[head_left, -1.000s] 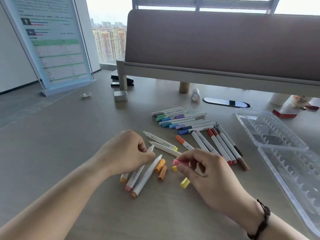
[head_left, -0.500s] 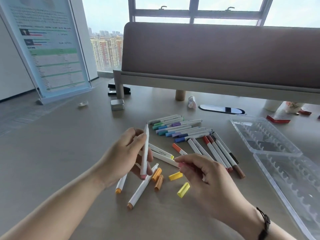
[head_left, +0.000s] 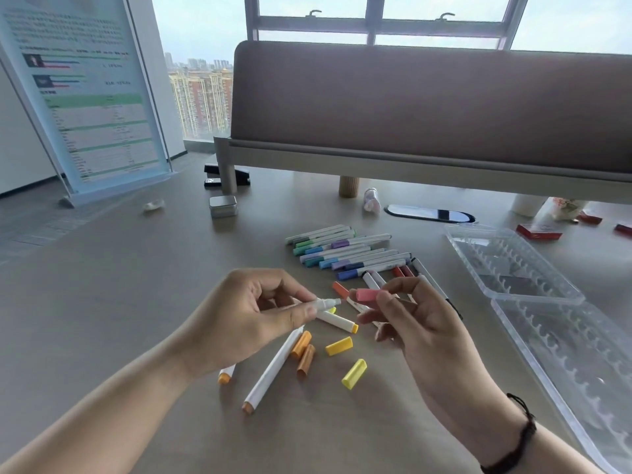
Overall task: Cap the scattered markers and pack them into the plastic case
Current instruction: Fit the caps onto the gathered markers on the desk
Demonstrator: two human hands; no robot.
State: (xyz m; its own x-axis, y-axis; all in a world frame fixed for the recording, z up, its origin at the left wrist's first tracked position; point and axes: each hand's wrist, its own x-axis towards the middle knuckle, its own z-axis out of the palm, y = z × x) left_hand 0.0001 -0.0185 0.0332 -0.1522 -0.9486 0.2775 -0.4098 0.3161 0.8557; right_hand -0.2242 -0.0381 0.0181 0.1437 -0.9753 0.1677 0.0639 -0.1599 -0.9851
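While the left hand (head_left: 260,319) pinches a light, stiff marker (head_left: 325,304) near its tip, the right hand (head_left: 407,313) pinches the small pink cap (head_left: 367,294) at three o'clock; grip both firmly.

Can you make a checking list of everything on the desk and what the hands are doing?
Surface: grey desk, markers spread mid-desk.
Job's things: left hand holds an uncapped marker; right hand pinches a pink cap just off its tip. Loose yellow caps and orange caps. Capped markers in a row. Plastic case open, no markers in it.
Clutter: small tin, stapler.
Hands: both gripping.
Cables: nothing seen.
Surroundings: padded divider, sign stand, window.
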